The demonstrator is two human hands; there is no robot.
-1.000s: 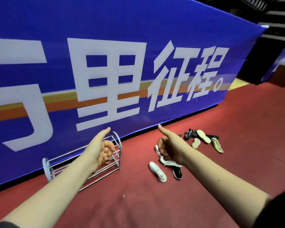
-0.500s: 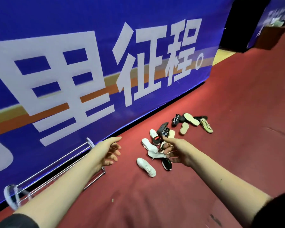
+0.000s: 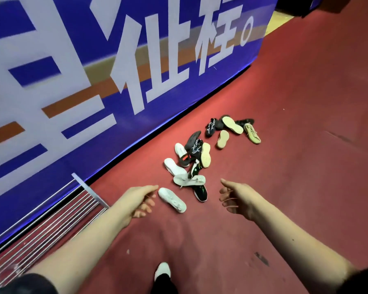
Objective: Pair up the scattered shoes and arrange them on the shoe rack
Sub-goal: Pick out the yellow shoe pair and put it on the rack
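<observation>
Several shoes lie scattered on the red floor. A lone white sneaker (image 3: 172,200) lies nearest me, just right of my left hand (image 3: 139,200), which is open and holds nothing. Behind it a white sneaker (image 3: 189,180) lies across a black shoe (image 3: 200,192). Further back is a heap of black, white and beige shoes (image 3: 194,152), then a second cluster with a tan shoe (image 3: 251,133). My right hand (image 3: 237,198) hovers open, right of the black shoe, empty. The metal shoe rack (image 3: 51,211) stands at lower left against the banner.
A tall blue banner wall (image 3: 115,60) with white characters runs along the left. Red carpet floor (image 3: 306,166) stretches to the right and front. My own white-shoed foot (image 3: 163,270) shows at the bottom edge.
The view has tilted down and come closer to the shoes. Both hands have lowered toward the near shoes; the right hand moved off the pile to its right side.
</observation>
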